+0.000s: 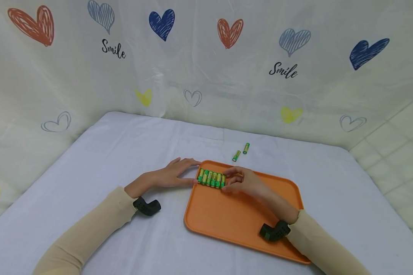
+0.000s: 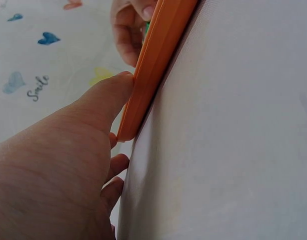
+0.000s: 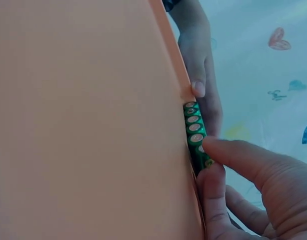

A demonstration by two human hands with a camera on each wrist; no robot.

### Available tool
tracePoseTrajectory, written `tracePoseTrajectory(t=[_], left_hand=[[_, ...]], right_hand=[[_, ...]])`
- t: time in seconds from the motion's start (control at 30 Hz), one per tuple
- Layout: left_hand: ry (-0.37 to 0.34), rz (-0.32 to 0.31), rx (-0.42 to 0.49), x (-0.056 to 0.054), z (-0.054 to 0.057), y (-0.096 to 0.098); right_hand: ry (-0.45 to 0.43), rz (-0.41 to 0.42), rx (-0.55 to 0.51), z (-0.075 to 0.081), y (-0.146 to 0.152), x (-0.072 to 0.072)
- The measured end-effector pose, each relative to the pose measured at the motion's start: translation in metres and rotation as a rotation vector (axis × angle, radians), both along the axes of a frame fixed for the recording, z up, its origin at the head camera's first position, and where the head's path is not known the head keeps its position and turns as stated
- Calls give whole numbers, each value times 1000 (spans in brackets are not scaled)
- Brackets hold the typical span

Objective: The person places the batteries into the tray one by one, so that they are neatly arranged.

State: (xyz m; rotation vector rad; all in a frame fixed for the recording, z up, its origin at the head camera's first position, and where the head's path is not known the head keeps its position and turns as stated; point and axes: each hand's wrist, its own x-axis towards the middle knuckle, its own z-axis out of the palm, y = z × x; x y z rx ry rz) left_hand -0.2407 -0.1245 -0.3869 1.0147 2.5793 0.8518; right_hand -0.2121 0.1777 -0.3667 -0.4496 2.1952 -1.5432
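Note:
Several green-and-yellow batteries [image 1: 209,178] lie side by side in a row at the far left corner of an orange tray [image 1: 223,217]. My right hand [image 1: 246,182] is at the right end of that row, thumb and fingers pinching the last battery [image 1: 223,181]. In the right wrist view, the thumb covers part of the battery ends [image 3: 194,128]. My left hand [image 1: 173,174] rests against the tray's left rim with its fingers extended. In the left wrist view, its thumb [image 2: 113,92] touches the tray's outer wall [image 2: 156,55].
Two loose batteries, a nearer one [image 1: 236,156] and a farther one [image 1: 246,148], lie on the white tablecloth [image 1: 137,145] behind the tray. A pale curtain [image 1: 199,68] printed with hearts hangs at the back. My right forearm crosses over the tray's right side.

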Motion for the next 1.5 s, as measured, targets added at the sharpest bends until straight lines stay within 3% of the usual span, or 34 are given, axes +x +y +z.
tracePoseTrajectory(t=[0.27,0.83,1.13,1.5], left_hand=[[0,1,3,1,2,-2],[-18,-4,-3,2,1,-5],[-17,-5,-12,2,1,-4],[-12,-15,-9,2,3,-5]], right_hand=[[40,-16,-3,0,-6,3],[31,45,-13,-2,-6,3],[60,-32,-15,1,-5,4],[87,-134,-3,-1,1,-4]])
